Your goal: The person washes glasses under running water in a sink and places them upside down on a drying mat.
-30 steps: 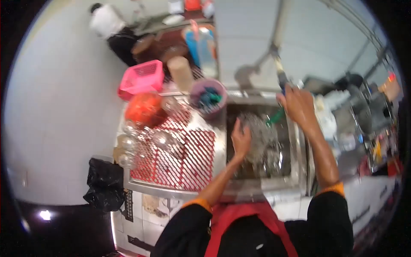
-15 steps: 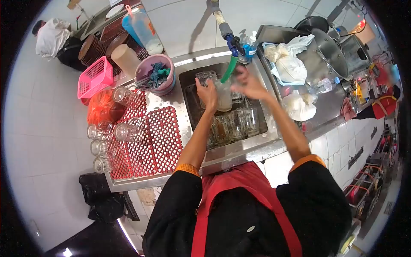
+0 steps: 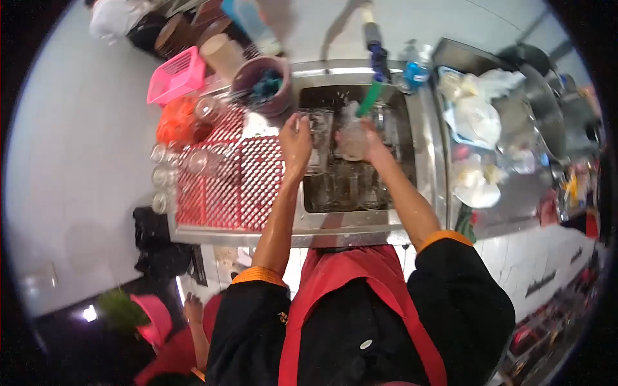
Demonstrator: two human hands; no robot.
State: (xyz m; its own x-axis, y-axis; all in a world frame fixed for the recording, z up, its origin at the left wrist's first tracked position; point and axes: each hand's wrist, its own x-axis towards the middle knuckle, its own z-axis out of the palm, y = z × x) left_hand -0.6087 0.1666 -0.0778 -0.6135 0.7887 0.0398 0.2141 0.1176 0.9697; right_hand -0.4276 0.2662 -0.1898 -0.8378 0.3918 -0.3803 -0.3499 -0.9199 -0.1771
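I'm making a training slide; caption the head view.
Over a sink, right hand holds a glass beneath a green hose; left hand holds another glass.

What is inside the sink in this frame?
Several clear glasses sit toward the near side of the sink; the right hand holds another glass by the green hose. Whatever lies beneath the glasses is covered.

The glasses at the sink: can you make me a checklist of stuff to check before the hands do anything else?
1. Right hand holding a glass: ok, fingers on its side.
2. Left hand gripping the other glass firmly: cannot tell, it's blurred.
3. Green hose pointing down into the sink: ok.
4. Sink free of other glasses: not ok, more glasses are in it.
5. Bare space on the red mat: ok, on the side nearer the sink.
6. Held glasses clean: cannot tell.
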